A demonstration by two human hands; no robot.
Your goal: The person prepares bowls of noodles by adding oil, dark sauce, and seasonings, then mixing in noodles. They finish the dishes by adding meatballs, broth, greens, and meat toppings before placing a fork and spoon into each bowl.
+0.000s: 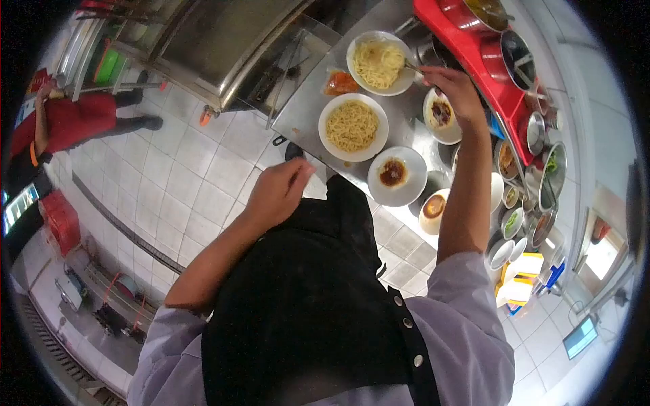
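My right hand [460, 95] reaches over the metal counter, its fingers closed round the handle of a metal spoon [411, 65]. The spoon's far end lies among pale noodles in the upper white bowl [351, 66] and is hard to make out. Just below stands a second bowl [323, 143], filled with yellower noodles [353, 126]. A white bowl with dark sauce [393, 173] is nearest to me, and another sauce bowl [441, 116] sits under my right wrist. My left hand [277, 193] hangs in front of the black apron, off the counter, fingers curled with nothing visible in them.
An orange packet [340, 82] lies between the noodle bowls and the counter's left edge. Along the right, a red shelf [497, 108] carries metal pots, with several topping bowls [514, 222] below. A person in red [81, 122] stands far left on the tiled floor.
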